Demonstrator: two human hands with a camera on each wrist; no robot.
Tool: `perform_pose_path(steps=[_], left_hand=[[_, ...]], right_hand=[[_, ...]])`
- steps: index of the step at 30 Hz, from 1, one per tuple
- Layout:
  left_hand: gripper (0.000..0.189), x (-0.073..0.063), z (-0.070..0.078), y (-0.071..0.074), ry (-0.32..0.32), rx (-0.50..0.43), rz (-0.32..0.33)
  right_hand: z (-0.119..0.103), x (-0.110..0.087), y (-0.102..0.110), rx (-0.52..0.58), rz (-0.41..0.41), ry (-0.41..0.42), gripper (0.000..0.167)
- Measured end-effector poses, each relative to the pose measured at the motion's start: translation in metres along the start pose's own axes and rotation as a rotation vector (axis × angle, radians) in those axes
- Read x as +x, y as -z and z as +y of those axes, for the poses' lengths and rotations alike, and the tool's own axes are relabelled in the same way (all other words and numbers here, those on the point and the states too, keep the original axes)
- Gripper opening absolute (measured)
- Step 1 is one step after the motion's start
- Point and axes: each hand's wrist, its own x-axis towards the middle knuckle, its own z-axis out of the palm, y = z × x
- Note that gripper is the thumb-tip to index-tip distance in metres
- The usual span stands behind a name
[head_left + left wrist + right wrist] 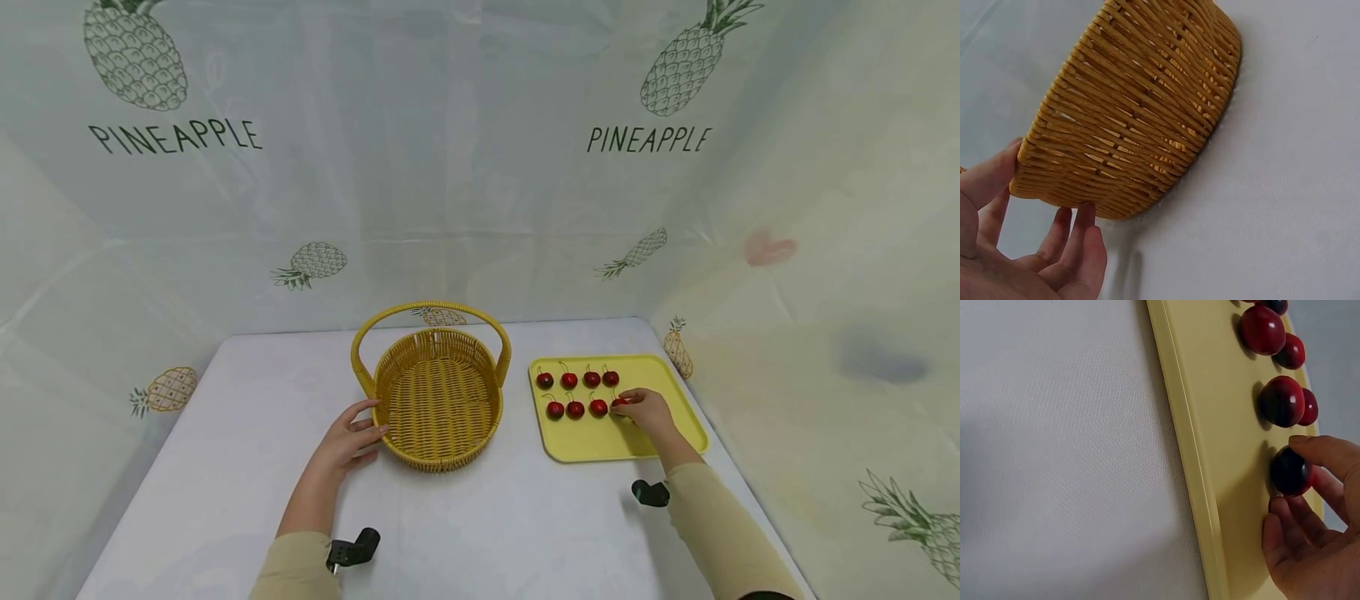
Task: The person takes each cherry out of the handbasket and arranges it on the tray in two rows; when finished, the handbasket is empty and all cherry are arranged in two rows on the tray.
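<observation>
A round yellow woven basket [438,400] with a tall arched handle stands left of centre on the table. My left hand [351,437] holds its left rim; in the left wrist view the thumb [994,172] lies at the rim and other fingertips are against the outer wall [1129,112]. At the right, two rows of red cherries [569,381] with stems lie on a yellow tray [585,447]. My right hand [647,410] pinches the rightmost cherry [1290,472] of the near row between thumb and fingers, close over the tray.
The white table [487,533] has its back edge against a pineapple-printed sheet [465,208], which also hangs at both sides. A black wrist camera [356,547] sticks out from the left wrist, another camera [650,493] from the right.
</observation>
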Motion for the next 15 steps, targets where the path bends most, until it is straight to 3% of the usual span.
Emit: perform_pose_path(steps=[7, 15], left_hand=[[0.062, 0.001, 0.002, 0.007, 0.004, -0.012, -0.048], [0.062, -0.004, 0.007, 0.019, -0.011, 0.106, -0.082]], right_hand=[[0.001, 0.002, -0.001, -0.006, -0.004, 0.003, 0.040], [-0.006, 0.001, 0.007, -0.057, -0.028, 0.026, 0.043]])
